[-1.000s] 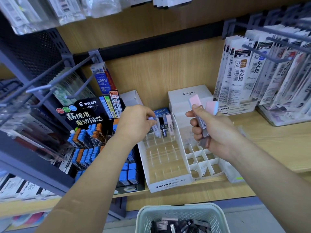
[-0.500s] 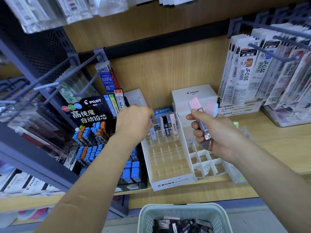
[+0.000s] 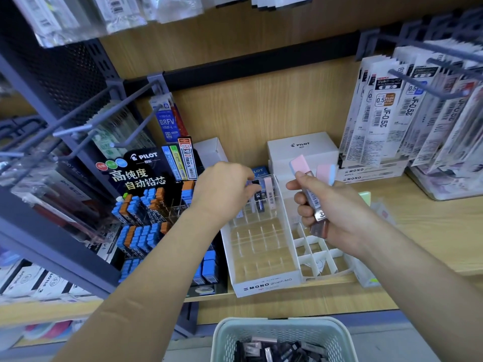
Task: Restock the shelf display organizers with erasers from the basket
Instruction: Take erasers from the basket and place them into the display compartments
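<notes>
My right hand (image 3: 332, 207) grips two slim pink-topped eraser packs (image 3: 300, 163), held upright above the white gridded organizer (image 3: 317, 253). My left hand (image 3: 222, 190) reaches into the back row of the clear MONO organizer (image 3: 261, 257); its fingers pinch a slim pack at a rear slot, mostly hidden by the hand. A few packs (image 3: 268, 190) stand upright in that back row. The pale green basket (image 3: 283, 333) with several dark eraser packs sits at the bottom edge, below the shelf.
A black PILOT lead display (image 3: 146, 205) with blue and orange cases stands left of the organizers. White PILOT boxes (image 3: 303, 150) sit behind. Refill packets (image 3: 386, 111) hang on hooks at right. Grey peg hooks (image 3: 86, 121) jut out at left. The wooden shelf (image 3: 431, 231) extends right.
Both hands stay almost where they were. My left hand has shifted slightly at the back row of the clear organizer; my right hand keeps holding the two packs.
</notes>
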### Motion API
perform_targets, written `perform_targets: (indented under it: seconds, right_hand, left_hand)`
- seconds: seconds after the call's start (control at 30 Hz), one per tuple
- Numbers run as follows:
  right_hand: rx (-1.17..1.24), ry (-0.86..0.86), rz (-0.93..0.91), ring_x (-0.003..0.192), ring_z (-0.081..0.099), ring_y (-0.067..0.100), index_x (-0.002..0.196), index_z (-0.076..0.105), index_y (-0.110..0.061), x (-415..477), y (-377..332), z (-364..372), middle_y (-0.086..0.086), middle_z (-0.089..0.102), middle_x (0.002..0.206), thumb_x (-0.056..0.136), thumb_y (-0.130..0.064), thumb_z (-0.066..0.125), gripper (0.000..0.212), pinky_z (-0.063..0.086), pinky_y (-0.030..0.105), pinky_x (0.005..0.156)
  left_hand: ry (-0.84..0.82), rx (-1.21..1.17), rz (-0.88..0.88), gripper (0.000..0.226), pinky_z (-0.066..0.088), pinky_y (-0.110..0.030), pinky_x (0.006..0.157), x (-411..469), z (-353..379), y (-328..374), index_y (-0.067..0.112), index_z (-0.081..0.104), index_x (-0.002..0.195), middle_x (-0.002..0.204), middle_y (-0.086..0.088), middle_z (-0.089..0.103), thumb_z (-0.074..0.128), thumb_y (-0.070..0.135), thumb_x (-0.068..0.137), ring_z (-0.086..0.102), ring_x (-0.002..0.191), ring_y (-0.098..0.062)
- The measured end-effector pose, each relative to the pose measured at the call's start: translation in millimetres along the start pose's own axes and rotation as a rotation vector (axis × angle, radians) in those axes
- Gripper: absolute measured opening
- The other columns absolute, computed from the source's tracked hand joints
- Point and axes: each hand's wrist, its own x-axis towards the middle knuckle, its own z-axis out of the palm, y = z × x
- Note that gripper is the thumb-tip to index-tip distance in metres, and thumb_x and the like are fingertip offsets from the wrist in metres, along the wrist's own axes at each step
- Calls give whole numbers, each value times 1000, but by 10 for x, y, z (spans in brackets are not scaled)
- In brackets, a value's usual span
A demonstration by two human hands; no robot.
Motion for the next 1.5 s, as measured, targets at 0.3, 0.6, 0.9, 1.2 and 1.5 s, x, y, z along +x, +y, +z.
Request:
perform_targets:
  seconds: [0.3, 0.6, 0.9, 1.2, 1.5]
  right_hand:
    - [-44, -4, 24, 47, 41, 10, 92, 69, -10, -31, -16, -18, -2, 49, 61, 93, -34, 61, 25, 32, 20, 44]
    - [4, -53, 78, 48, 46, 15, 103, 71, -4, -81, -56, -24, 4, 57, 67, 96, -22, 50, 28, 33, 21, 41]
    - [-108, -165, 46, 61, 62, 15, 102, 72, -13, -161, -34, -60, 8, 71, 80, 93, -31, 58, 24, 27, 17, 41]
    - [-210, -237, 27, 66, 67, 18, 90, 70, -14, -281, -92, -150, 14, 73, 89, 78, -30, 67, 20, 26, 18, 43]
    - [-113, -286, 76, 39, 39, 8, 96, 70, -8, -417, -250, -529, 5, 60, 64, 81, -30, 59, 28, 19, 17, 41]
  left_hand:
    - [-21, -144, -105, 13, 54, -31, 79, 27, -48, 19, 19, 73, 94, 90, 2, 72, 61, 18, 89, 65, 87, -18]
    - [18, -49, -48, 15, 39, -24, 71, 27, -20, -54, 18, 74, 97, 103, -1, 66, 59, 16, 92, 61, 92, -20]
    - [65, -534, -126, 16, 54, -30, 76, -7, -244, 1, 20, 75, 87, 88, -1, 74, 60, 26, 93, 66, 75, -17]
    - [-191, -1218, -184, 11, 54, -18, 59, -104, -373, 264, 9, 70, 97, 69, -6, 69, 68, 7, 86, 61, 56, -9]
    - [-251, -1325, 42, 26, 54, -21, 64, -90, -508, 385, 13, 73, 91, 75, -7, 69, 73, 18, 65, 63, 66, -13]
